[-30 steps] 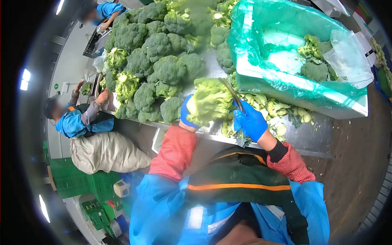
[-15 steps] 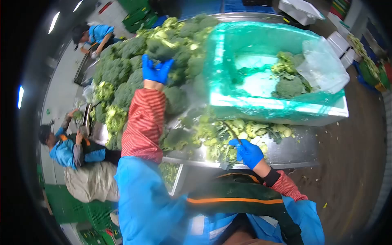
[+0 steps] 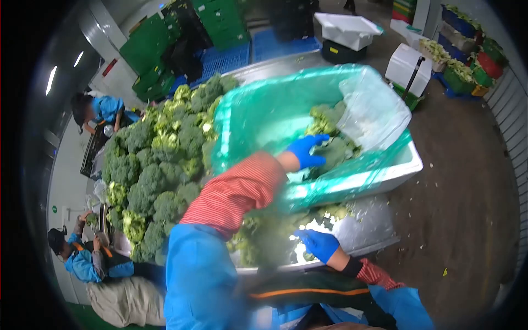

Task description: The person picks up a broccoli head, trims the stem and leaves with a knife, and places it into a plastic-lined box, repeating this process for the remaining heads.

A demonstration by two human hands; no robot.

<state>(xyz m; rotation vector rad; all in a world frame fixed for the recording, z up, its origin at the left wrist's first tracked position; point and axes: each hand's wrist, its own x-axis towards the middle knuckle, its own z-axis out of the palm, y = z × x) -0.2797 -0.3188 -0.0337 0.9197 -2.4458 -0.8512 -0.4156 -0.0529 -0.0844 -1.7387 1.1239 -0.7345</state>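
Note:
My left hand [image 3: 307, 151], in a blue glove, reaches into a white foam box [image 3: 379, 177] lined with green plastic film [image 3: 258, 110]. Its fingers are apart, right at a dark green broccoli head [image 3: 339, 155]. A paler broccoli head [image 3: 318, 122] sits just behind it. Low over the metal table [image 3: 368, 223], my right hand [image 3: 319, 245], gloved in blue too, is closed. Its grip is on a thin knife, whose blade is hard to see now against the bright glare and showed as a dark strip earlier. Broccoli trimmings [image 3: 335, 210] lie between this hand and the box.
A large heap of broccoli [image 3: 154, 176] covers the table's left side. Two people in blue [image 3: 107, 110] work beyond it. Clear plastic film [image 3: 374, 115] hangs over the box's right end. Green crates [image 3: 220, 22], a white foam tub [image 3: 344, 30] and filled baskets [image 3: 459, 74] stand behind.
My left hand has moved from above the broccoli heap to the broccoli inside the box. My right hand stays low by the table's front edge. The view has shifted, showing more of the background.

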